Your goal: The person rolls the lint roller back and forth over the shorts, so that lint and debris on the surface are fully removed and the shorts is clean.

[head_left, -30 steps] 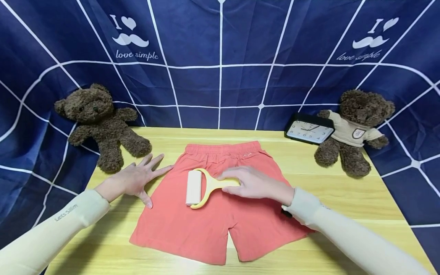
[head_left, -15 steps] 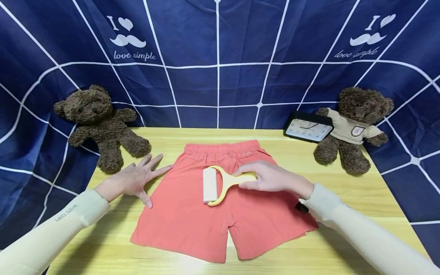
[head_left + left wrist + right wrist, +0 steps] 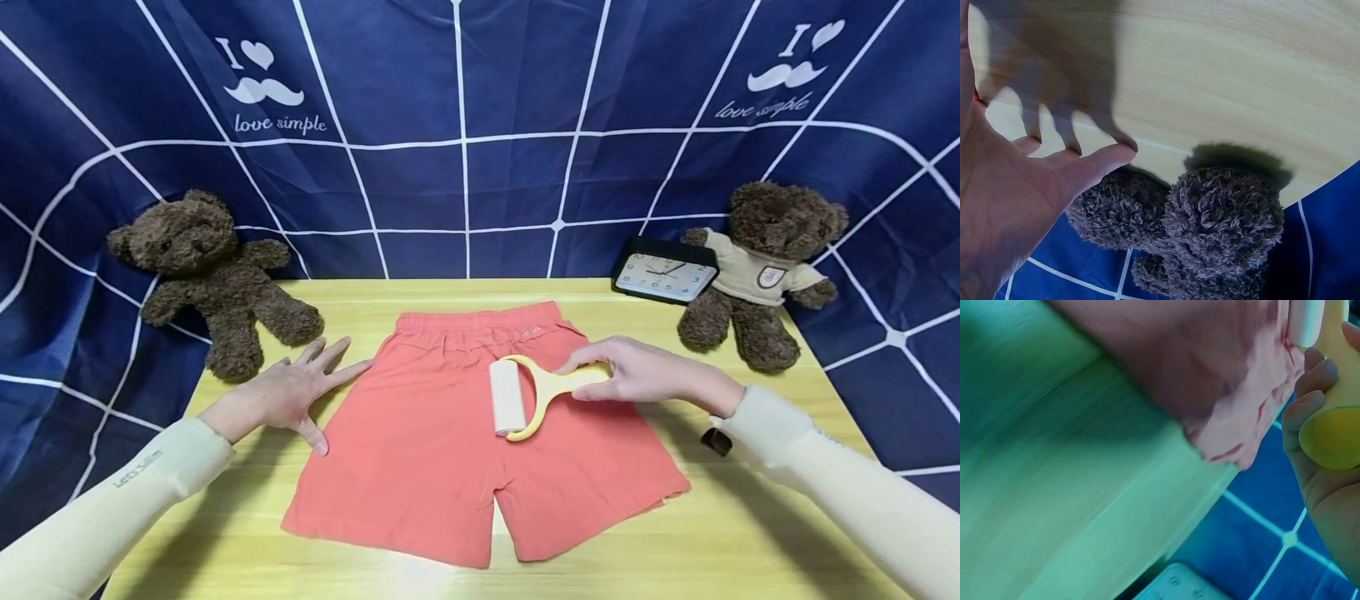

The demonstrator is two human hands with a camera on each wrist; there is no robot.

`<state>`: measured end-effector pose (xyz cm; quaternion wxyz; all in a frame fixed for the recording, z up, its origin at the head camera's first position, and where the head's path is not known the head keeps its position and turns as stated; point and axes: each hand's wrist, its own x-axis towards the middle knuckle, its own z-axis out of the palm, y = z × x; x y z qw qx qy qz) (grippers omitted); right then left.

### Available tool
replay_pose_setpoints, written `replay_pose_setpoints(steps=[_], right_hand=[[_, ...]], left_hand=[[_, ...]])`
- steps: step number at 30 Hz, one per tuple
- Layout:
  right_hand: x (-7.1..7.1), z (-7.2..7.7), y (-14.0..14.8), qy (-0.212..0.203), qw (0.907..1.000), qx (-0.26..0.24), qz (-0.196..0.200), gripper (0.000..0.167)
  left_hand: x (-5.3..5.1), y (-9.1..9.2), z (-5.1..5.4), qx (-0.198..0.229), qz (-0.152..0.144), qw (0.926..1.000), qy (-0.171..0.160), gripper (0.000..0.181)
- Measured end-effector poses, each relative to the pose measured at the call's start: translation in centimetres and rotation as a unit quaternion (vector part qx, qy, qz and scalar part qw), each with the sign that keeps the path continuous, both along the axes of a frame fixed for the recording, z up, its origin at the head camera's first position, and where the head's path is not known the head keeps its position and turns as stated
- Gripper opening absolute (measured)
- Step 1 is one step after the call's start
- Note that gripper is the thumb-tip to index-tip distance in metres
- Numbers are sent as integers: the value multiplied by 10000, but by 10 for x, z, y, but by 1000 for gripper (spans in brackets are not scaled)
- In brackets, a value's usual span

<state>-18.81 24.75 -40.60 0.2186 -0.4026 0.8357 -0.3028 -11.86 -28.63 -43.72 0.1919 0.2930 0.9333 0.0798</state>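
Coral-red shorts [image 3: 412, 467] lie spread flat, waistband at the far side. My right hand [image 3: 648, 369] grips the yellow handle of a lint roller [image 3: 507, 397]. Its white roll is over the right half of the shorts, seemingly on the fabric. In the right wrist view, curled fingers [image 3: 1317, 380] wrap the handle, whose rounded end [image 3: 1335, 440] faces the camera. My left hand [image 3: 281, 390] has its fingers spread at the left edge of the shorts, holding nothing; thumb and index tips reach the fabric's side. The left wrist view shows that hand with its thumb stretched out.
A brown teddy bear [image 3: 225, 287] sits at the back left of the wooden table [image 3: 600, 546]. At the back right, a black-framed clock [image 3: 663, 275] stands against another teddy bear [image 3: 757, 279] in a beige shirt. Blue checked cloth [image 3: 420, 192] hangs behind.
My right hand has drawn the lint roller rightward across the shorts, from the left half to the right. My left hand keeps its place. The head view has shifted slightly.
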Motion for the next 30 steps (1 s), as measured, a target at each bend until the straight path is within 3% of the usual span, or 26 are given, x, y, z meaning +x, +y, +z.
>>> replay_pose_setpoints(steps=[8,15,21,30], right_hand=[[-8,3,36,-743,9968,-86,-293,26],[-13,7,62,-1035,9941,-275,-152,28],[-14,10,87,-987,9943,-395,-68,31],[-13,17,127,-693,9969,-364,-98,34]], left_hand=[[1,1,1,15,-15,10000,55,141],[3,1,2,-40,-3,10000,2,141],[5,0,0,-78,50,9999,-128,141],[2,-1,0,-104,9,9999,7,142]])
